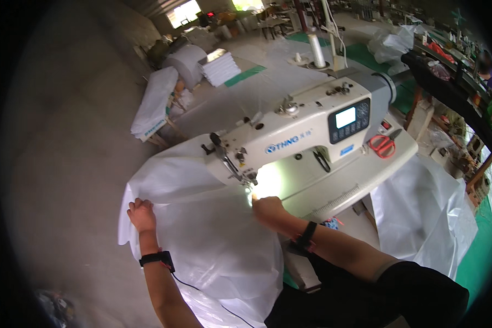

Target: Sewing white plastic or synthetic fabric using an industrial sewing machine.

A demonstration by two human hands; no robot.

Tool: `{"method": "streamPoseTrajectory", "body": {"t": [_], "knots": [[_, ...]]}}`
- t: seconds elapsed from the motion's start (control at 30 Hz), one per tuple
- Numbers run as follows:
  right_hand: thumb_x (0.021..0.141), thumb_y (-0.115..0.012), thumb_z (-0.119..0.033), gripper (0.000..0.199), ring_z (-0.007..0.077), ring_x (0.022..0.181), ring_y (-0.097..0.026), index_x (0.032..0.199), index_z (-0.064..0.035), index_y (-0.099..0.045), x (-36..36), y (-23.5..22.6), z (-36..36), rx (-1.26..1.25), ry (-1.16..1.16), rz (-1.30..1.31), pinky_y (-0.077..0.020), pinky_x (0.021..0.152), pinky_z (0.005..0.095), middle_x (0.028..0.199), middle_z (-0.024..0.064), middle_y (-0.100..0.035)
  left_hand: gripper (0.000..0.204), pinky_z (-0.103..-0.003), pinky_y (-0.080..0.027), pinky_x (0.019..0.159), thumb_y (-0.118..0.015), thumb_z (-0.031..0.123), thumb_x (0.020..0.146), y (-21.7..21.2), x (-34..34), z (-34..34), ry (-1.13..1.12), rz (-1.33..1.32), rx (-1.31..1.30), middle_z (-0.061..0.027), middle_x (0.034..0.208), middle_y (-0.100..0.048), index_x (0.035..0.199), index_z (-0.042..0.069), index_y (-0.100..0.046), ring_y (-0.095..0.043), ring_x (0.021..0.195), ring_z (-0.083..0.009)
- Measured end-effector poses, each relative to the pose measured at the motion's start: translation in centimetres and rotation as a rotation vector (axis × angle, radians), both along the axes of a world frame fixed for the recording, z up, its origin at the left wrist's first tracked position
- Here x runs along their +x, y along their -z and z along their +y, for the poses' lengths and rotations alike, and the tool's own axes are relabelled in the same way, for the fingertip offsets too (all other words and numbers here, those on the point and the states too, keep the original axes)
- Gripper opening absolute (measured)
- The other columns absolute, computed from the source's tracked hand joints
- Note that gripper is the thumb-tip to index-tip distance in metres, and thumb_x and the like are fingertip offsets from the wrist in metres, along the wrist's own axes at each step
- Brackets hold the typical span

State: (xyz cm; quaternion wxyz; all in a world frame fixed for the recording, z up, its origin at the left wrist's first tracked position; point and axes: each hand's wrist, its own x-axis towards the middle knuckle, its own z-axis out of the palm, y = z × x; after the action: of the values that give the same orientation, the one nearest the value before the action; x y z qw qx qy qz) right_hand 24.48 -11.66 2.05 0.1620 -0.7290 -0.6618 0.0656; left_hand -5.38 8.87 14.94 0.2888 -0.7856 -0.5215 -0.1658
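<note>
A translucent white plastic sheet [213,229] drapes over the sewing machine's bed and hangs toward my lap. Near its left edge, my left hand [141,215] has its fingers curled onto the sheet, gripping it. My right hand [268,209] is closed at the sheet's right edge, just beside the needle area; bright light there washes out the fingertips. The white sewing machine [306,131] spans the middle, its head over the sheet and a lit control panel [349,121] on its body. The needle and presser foot are hard to make out in the glare.
Red-handled scissors [382,146] lie on the machine bed, with black thread snips [321,160] nearer the needle. A white thread cone [316,50] stands behind. More white sheeting [421,213] hangs at right. Stacked white sheets [221,68] sit farther back; a person [487,71] is at far right.
</note>
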Motion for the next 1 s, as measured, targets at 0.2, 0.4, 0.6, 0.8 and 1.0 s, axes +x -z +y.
{"method": "streamPoseTrajectory", "body": {"t": [0.2,0.4,0.6,0.8,1.0], "knots": [[0.081,-0.049,-0.009,0.039,0.0269,0.062,-0.064,0.117,0.0074,-0.047,-0.1,0.1,-0.9,0.046,0.042,-0.04,-0.0494,0.051,0.0381,0.069,0.0106,-0.065,0.012,-0.044,-0.044,0.083,-0.059,-0.001,0.071,-7.4,2.6,-6.7,0.422,0.061,0.364,-0.009,0.07,-0.057,0.08,0.007,-0.056,-0.057,0.078,-0.0264],[0.089,-0.046,-0.022,0.036,0.0302,0.073,-0.064,0.118,-0.0001,-0.049,1.1,0.2,-2.4,0.08,0.086,0.129,-0.0499,0.062,0.0412,0.082,0.015,-0.065,0.011,-0.037,-0.045,0.046,-0.054,0.001,0.071,-9.8,3.7,-20.7,0.47,0.219,-0.079,-0.011,0.056,-0.055,0.079,0.008,-0.057,-0.058,0.051,-0.0282],[0.092,-0.044,-0.047,0.049,0.0331,0.083,-0.063,0.099,-0.0016,-0.059,-3.1,-1.1,-11.3,-0.099,-0.076,0.508,-0.0493,0.074,0.0422,0.097,0.0186,-0.063,0.018,-0.047,-0.048,0.062,-0.053,0.023,0.088,5.0,1.7,-29.2,0.614,0.087,-1.055,-0.0183,0.076,-0.063,0.09,0.005,-0.054,-0.061,0.066,-0.0383],[0.087,-0.051,-0.049,0.055,0.0215,0.073,-0.064,0.086,0.0047,-0.061,-5.3,9.3,-14.3,-0.178,-0.086,0.853,-0.0493,0.068,0.0334,0.076,0.0135,-0.064,0.038,-0.035,-0.052,0.069,-0.055,0.027,0.089,29.5,7.4,-33.3,0.685,-0.485,-1.088,-0.0168,0.106,-0.058,0.119,0.005,-0.05,-0.063,0.083,-0.0221],[0.089,-0.052,-0.033,0.035,0.0124,0.073,-0.057,0.096,-0.0002,-0.062,0.4,8.3,-17.1,-0.284,-0.139,1.011,-0.0462,0.065,0.0306,0.078,0.0045,-0.062,0.018,-0.028,-0.051,0.063,-0.048,0.017,0.093,11.4,5.7,-27.4,0.446,-0.878,-1.08,-0.0061,0.072,-0.065,0.098,0.006,-0.061,-0.064,0.067,-0.0136]]}}
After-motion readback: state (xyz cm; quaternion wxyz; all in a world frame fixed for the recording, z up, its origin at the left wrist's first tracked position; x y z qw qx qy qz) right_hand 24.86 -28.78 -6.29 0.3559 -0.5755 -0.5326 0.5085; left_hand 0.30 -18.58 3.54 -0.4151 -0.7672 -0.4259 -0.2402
